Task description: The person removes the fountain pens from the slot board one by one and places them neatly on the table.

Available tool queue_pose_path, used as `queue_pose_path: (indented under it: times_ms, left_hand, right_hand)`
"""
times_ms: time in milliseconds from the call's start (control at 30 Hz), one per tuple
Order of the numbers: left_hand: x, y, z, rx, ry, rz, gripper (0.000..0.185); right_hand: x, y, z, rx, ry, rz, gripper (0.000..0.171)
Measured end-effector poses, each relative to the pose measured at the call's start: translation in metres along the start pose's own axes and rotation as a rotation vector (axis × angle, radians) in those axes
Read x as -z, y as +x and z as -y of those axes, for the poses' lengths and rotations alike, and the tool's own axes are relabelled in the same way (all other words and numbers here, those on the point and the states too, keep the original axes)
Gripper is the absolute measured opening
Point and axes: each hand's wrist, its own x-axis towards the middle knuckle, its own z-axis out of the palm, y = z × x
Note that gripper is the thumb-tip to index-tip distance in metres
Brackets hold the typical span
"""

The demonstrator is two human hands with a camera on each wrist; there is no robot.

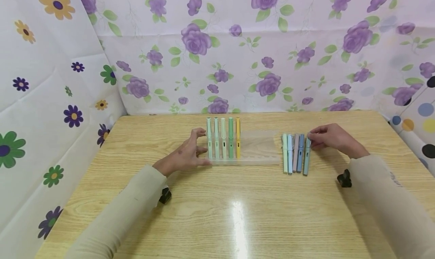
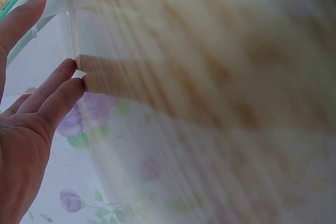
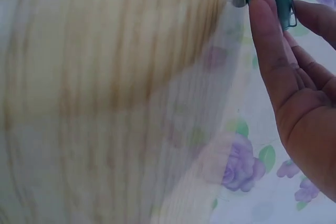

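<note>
A clear pen rack (image 1: pixel 259 147) lies on the table, with several upright-lying pens at its left end: pale green ones, a green pen (image 1: pixel 231 138) and a yellow pen (image 1: pixel 238 138). My left hand (image 1: pixel 188 151) is at the rack's left end, thumb near its front edge, fingers spread; in the left wrist view its fingertips touch the tabletop. To the rack's right is a row of loose capped pens, among them a light green pen (image 1: pixel 284 153) and a blue pen (image 1: pixel 300 153). My right hand (image 1: pixel 327 138) pinches the cap end of the teal pen (image 1: pixel 307 157), rightmost in that row.
The wooden table (image 1: pixel 204 210) stands against a wall covering with purple flowers (image 1: pixel 197 40). Another flowered sheet (image 1: pixel 44 111) hangs at the left. A dark wrist device (image 1: pixel 344 179) shows under the right sleeve, another (image 1: pixel 165 195) under the left.
</note>
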Motion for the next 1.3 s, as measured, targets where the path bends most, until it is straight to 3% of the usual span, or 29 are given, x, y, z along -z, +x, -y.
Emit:
queue_pose_path:
  times_ms: [767, 1133, 1300]
  left_hand:
    - [0.000, 0.002, -0.002, -0.015, 0.024, 0.005, 0.095]
    - [0.000, 0.001, -0.002, 0.003, 0.021, 0.007, 0.096]
    - [0.000, 0.000, -0.001, 0.017, 0.013, 0.006, 0.096]
  right_hand:
    - [-0.007, 0.010, 0.001, -0.083, -0.027, -0.012, 0.046]
    - [-0.003, 0.008, 0.001, -0.085, -0.028, -0.015, 0.051]
    - [0.003, 0.004, 0.008, -0.045, -0.024, -0.045, 0.052]
